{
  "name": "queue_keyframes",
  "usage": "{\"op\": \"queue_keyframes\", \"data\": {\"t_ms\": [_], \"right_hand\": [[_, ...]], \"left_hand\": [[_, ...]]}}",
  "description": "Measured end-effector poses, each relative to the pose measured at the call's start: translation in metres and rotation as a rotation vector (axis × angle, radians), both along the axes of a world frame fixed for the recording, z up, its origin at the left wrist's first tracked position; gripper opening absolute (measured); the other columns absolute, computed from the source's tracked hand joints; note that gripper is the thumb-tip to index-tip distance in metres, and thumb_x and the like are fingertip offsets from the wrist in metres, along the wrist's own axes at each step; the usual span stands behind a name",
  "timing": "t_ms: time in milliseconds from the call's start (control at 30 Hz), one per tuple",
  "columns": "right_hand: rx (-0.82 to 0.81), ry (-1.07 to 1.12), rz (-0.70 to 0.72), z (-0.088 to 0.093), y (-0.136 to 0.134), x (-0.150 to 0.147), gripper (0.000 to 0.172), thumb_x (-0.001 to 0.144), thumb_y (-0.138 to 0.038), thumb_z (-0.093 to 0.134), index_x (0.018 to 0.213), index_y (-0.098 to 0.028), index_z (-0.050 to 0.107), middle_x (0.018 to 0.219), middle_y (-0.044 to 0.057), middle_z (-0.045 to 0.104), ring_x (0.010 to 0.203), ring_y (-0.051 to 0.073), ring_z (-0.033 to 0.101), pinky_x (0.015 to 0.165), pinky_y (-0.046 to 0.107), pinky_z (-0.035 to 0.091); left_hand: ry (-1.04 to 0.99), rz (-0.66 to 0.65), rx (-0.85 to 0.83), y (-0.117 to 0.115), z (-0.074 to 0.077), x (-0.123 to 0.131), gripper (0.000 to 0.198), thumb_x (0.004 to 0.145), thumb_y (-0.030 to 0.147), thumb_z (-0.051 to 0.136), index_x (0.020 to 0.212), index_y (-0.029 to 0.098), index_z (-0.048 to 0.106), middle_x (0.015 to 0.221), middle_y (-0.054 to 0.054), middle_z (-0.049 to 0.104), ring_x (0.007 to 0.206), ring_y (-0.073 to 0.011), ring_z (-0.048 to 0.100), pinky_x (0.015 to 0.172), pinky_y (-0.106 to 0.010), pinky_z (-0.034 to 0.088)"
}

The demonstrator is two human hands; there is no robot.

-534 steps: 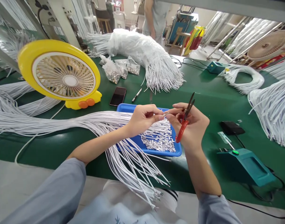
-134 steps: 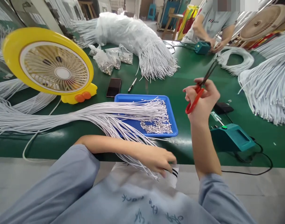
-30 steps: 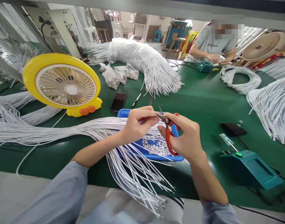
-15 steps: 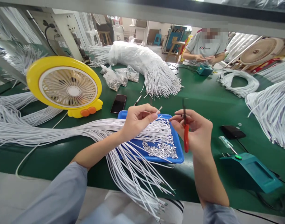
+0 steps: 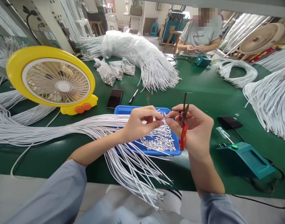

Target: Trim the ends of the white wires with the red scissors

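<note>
My left hand (image 5: 139, 123) pinches the end of one white cord above the blue tray (image 5: 127, 109). My right hand (image 5: 195, 129) holds red-handled scissors (image 5: 184, 130) with the blades pointing up, and its thumb and forefinger meet the cord tip at my left fingers. Whether a small metal piece sits at the tip, I cannot make out. A thick bundle of white cords (image 5: 63, 126) runs from the left across the tray and hangs over the table's near edge. Several small silver metal tips (image 5: 158, 143) lie in the tray.
A yellow fan (image 5: 51, 81) stands at the left. A phone (image 5: 114, 98), a pen (image 5: 133, 96) and bags of metal tips (image 5: 108, 74) lie behind the tray. A teal device (image 5: 246, 158) sits at the right. A person (image 5: 199, 34) works across the green table (image 5: 203, 93), beside more cord bundles (image 5: 270, 102).
My hands have come together: the right thumb and finger now touch the cord tip held by my left hand. The scissors stay in my right palm, blades up.
</note>
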State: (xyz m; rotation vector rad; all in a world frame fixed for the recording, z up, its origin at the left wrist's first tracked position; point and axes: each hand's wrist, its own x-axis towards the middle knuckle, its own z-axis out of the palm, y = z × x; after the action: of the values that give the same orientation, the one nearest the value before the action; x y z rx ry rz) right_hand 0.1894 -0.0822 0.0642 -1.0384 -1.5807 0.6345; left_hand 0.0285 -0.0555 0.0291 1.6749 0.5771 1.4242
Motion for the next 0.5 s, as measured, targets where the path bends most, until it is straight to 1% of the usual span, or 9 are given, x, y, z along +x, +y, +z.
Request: {"op": "queue_keyframes", "data": {"t_ms": [100, 233, 333, 400, 500], "right_hand": [[0.004, -0.053, -0.033, -0.003, 0.001, 0.0, 0.026, 0.067, -0.02, 0.078, 0.088, -0.024, 0.063, 0.07, -0.003, 0.065, 0.06, 0.012, 0.058, 0.056, 0.027, 0.047], [0.06, -0.04, -0.086, -0.011, 0.003, -0.006, 0.026, 0.067, -0.015, 0.075, 0.088, -0.025, 0.062, 0.07, -0.003, 0.063, 0.062, 0.012, 0.059, 0.057, 0.028, 0.047], [0.17, -0.08, -0.182, -0.019, 0.003, -0.012, 0.028, 0.068, -0.011, 0.07, 0.091, -0.026, 0.062, 0.073, -0.003, 0.063, 0.063, 0.013, 0.057, 0.058, 0.029, 0.046], [0.24, -0.143, -0.241, -0.024, 0.003, -0.016, 0.028, 0.069, -0.011, 0.069, 0.091, -0.026, 0.062, 0.073, -0.002, 0.063, 0.062, 0.013, 0.055, 0.058, 0.03, 0.045], [0.228, -0.162, -0.232, -0.026, 0.001, -0.017, 0.026, 0.07, -0.014, 0.069, 0.092, -0.026, 0.062, 0.074, -0.002, 0.063, 0.061, 0.013, 0.055, 0.057, 0.03, 0.046]], "left_hand": [[-0.003, 0.037, 0.023, 0.0, -0.002, 0.001, 0.009, 0.076, 0.02, 0.073, 0.076, 0.012, 0.069, 0.068, -0.002, 0.06, 0.057, -0.0064, 0.05, 0.047, -0.017, 0.041], [-0.013, 0.084, 0.031, 0.0, -0.007, 0.004, 0.011, 0.074, 0.02, 0.075, 0.075, 0.011, 0.067, 0.066, 0.0, 0.057, 0.054, -0.004, 0.046, 0.046, -0.015, 0.039], [-0.031, 0.162, 0.03, 0.002, -0.012, 0.007, 0.012, 0.074, 0.019, 0.075, 0.073, 0.012, 0.067, 0.065, 0.001, 0.056, 0.051, -0.0027, 0.043, 0.043, -0.014, 0.036], [-0.033, 0.233, 0.073, 0.003, -0.015, 0.008, 0.01, 0.074, 0.018, 0.074, 0.072, 0.012, 0.066, 0.064, 0.002, 0.056, 0.05, -0.0027, 0.043, 0.043, -0.014, 0.036], [-0.009, 0.334, 0.183, 0.006, -0.018, 0.009, 0.008, 0.075, 0.015, 0.072, 0.07, 0.013, 0.066, 0.062, 0.003, 0.055, 0.051, -0.0031, 0.043, 0.046, -0.015, 0.037]]}}
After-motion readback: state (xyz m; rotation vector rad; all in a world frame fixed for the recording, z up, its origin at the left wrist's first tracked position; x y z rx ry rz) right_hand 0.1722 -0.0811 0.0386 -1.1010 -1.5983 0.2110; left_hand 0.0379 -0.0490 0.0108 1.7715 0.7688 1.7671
